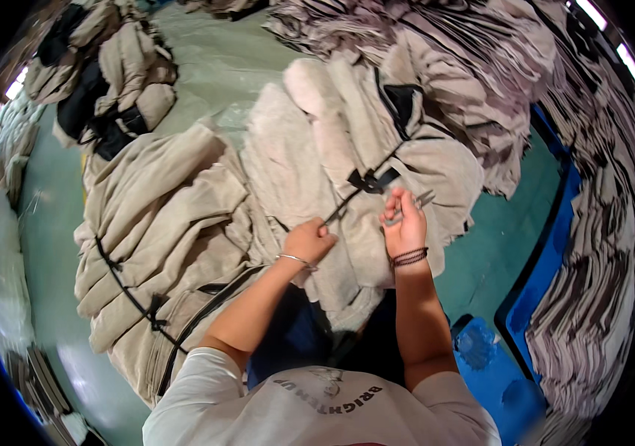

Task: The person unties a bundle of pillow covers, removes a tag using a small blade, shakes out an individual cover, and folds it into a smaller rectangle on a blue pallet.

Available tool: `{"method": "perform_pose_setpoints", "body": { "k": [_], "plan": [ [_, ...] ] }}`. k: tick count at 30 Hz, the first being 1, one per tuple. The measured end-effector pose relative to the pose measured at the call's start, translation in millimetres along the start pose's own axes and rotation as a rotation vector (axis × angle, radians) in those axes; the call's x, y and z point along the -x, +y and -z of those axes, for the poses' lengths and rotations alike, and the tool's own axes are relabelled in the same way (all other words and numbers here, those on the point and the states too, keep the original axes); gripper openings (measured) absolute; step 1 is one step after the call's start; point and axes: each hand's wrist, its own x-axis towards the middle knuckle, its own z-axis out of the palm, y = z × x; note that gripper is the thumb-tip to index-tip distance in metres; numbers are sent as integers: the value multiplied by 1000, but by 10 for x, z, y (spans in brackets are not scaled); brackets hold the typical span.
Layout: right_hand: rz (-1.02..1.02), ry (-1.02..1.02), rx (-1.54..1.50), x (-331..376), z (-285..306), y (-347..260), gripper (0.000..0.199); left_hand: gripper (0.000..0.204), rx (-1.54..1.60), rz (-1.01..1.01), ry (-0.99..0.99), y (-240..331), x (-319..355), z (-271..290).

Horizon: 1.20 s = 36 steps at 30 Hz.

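The left hand (307, 241) is closed on a black strap (347, 195) that runs taut up over a beige fabric bundle (310, 156) lying straight ahead. The right hand (404, 223) pinches small scissors (407, 209) just beside the strap's knot. A second tied bundle (161, 223) presses against the first on the left. Striped stacks (592, 223) crowd the right edge, with a blue pallet (540, 275) below them. Bare green floor (206, 67) opens beyond the bundles, and a narrow strip shows at right.
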Motion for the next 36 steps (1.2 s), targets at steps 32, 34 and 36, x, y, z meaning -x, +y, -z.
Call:
{"method": "perform_pose_setpoints", "body": {
  "k": [32, 34, 36],
  "plan": [
    [-222, 202, -502, -523, 65, -109, 10, 18, -382, -592, 188, 954, -1163, -34],
    [-209, 220, -465, -529, 68, -78, 11, 21, -373, -527, 45, 1024, -991, -107],
    [-186, 299, -370, -561, 75, -54, 12, 23, -272, -500, -40, 1053, -810, -157]
  ]
}}
